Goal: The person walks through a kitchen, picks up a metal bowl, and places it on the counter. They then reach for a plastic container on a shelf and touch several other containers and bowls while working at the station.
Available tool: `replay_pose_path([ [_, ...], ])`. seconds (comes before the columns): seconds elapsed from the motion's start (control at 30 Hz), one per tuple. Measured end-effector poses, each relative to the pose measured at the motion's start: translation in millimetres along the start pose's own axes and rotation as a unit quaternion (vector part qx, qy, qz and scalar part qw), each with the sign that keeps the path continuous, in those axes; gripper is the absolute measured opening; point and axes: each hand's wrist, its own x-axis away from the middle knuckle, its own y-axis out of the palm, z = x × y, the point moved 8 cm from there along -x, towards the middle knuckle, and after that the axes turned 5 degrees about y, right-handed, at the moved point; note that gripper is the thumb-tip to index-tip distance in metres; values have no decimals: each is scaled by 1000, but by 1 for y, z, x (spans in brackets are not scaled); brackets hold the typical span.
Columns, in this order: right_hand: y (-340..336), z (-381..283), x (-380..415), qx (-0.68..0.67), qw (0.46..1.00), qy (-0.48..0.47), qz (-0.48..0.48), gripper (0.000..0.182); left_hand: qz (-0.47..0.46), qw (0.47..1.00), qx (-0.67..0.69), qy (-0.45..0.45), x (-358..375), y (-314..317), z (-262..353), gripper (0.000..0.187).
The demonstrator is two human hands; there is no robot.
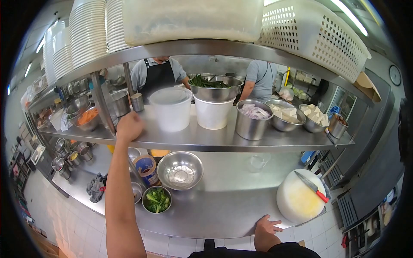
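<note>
My left hand [130, 126] reaches up to the steel shelf [206, 139], its fingers curled. What they hold, if anything, is hidden behind the hand. Just beyond it stands a small steel cup [137, 103], and to its right a lidded white tub [171, 111]. At the front edge of the worktop [215, 206], my right hand [267, 224] rests with its fingers spread and nothing in them. To its right lies a round white cutting board [297, 200], with a red-handled knife [312, 185] on it.
Below the shelf are an empty steel bowl [180, 170] and a bowl of green vegetables [156, 200]. Along the shelf stand a bowl of green stalks [215, 90], sliced onions [254, 112] and white tofu pieces [316, 115]. Two people [159, 75] stand behind the shelf.
</note>
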Motion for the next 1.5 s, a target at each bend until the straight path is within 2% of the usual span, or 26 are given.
replay_pose_path([
  [0.83, 14, 4, -13, -11, 999, 17, 28, 86, -2, 1000, 4, 4, -1, 1, 0, 29],
  [1.5, 26, 6, -28, -57, 994, 19, 92, 89, 1, 1000, 8, 1, 0, -2, 2, 31],
])
